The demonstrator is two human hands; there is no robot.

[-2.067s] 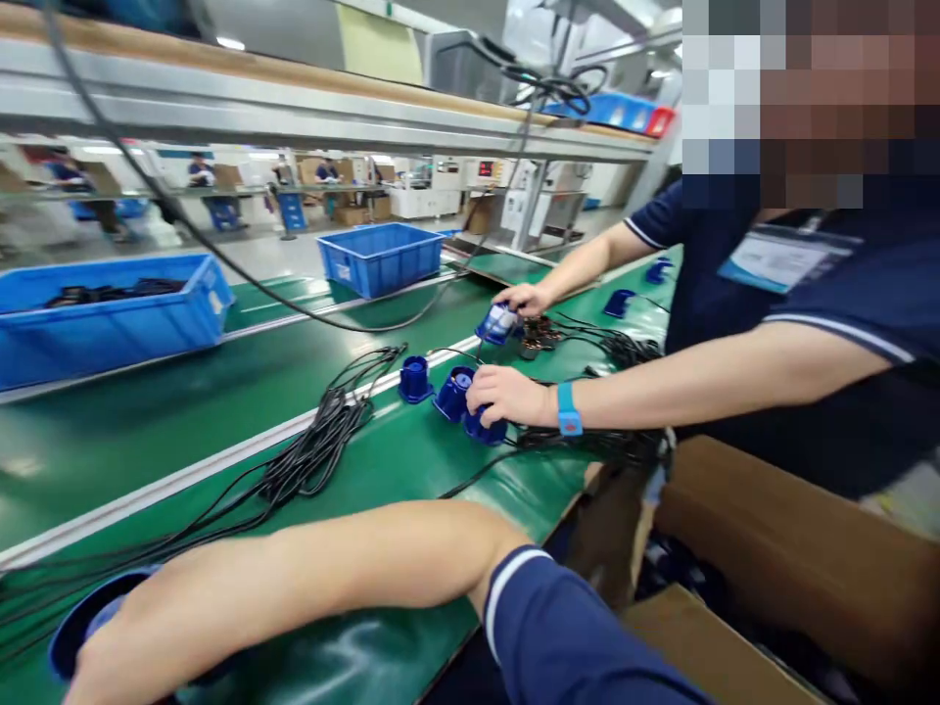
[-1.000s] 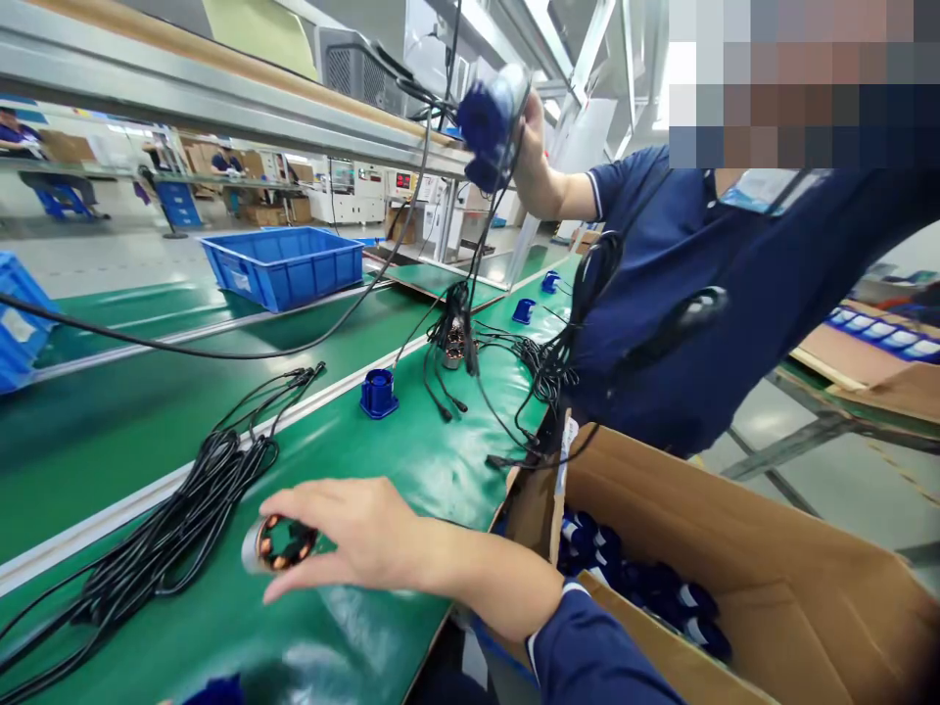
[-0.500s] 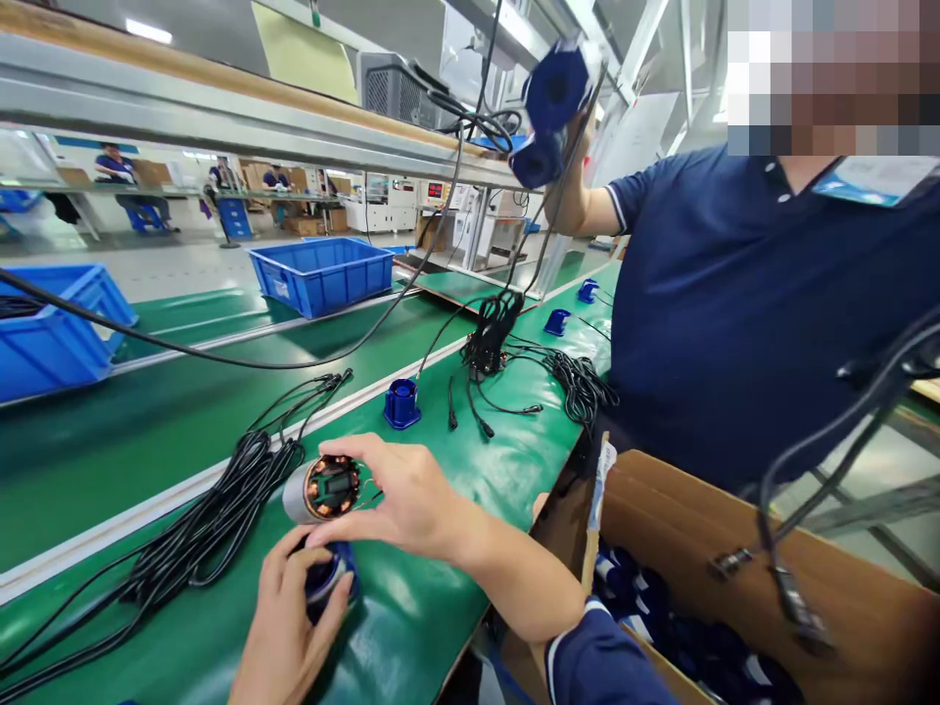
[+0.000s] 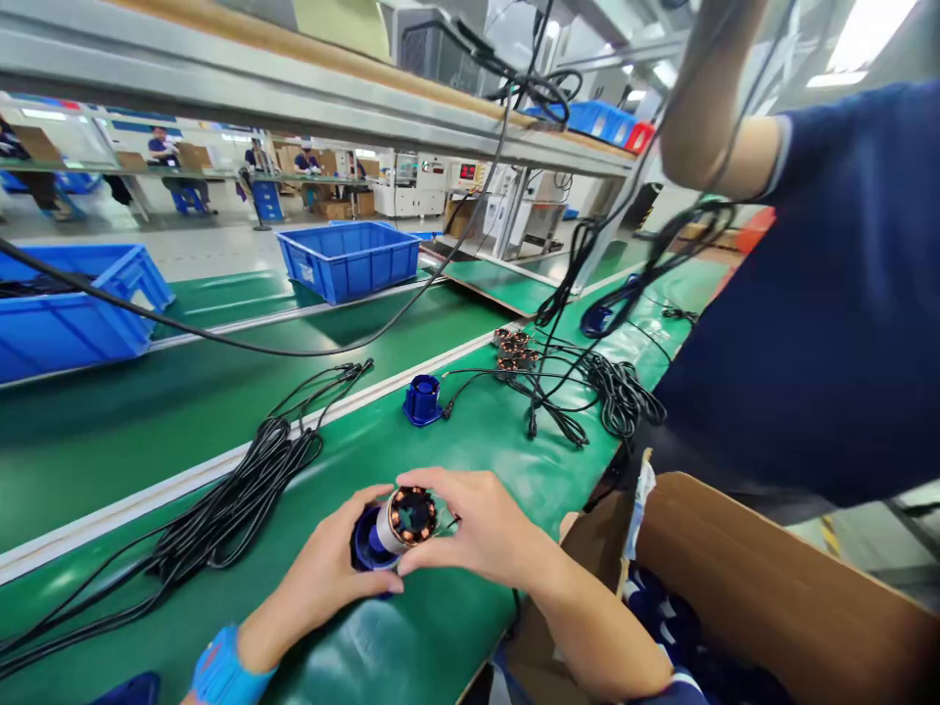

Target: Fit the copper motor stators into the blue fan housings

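Observation:
My right hand (image 4: 485,524) grips a round motor stator (image 4: 411,515) between thumb and fingers; it has a silvery rim and copper coils, with thin wires beside it. My left hand (image 4: 323,563), a blue band at its wrist, is wrapped round a dark blue plastic housing (image 4: 363,537) on the green table. The stator is tilted at the housing's mouth, partly over it; how far it sits inside is hidden. Farther up stands another blue housing (image 4: 423,401) with a cable beside it. Several coil stators (image 4: 516,351) are grouped beyond it.
Black cables (image 4: 242,480) lie bundled on the left, more cables (image 4: 621,392) at the right edge. Blue bins (image 4: 352,264) stand across the table. An open carton (image 4: 771,558) with blue parts is at my right. A co-worker's raised arm (image 4: 720,127) holds hanging cables over the table.
The stator has come down and right to the blue housing's mouth. My left hand has shifted right with the housing. The co-worker's arm has risen, lifting cables off the stators. The view has turned.

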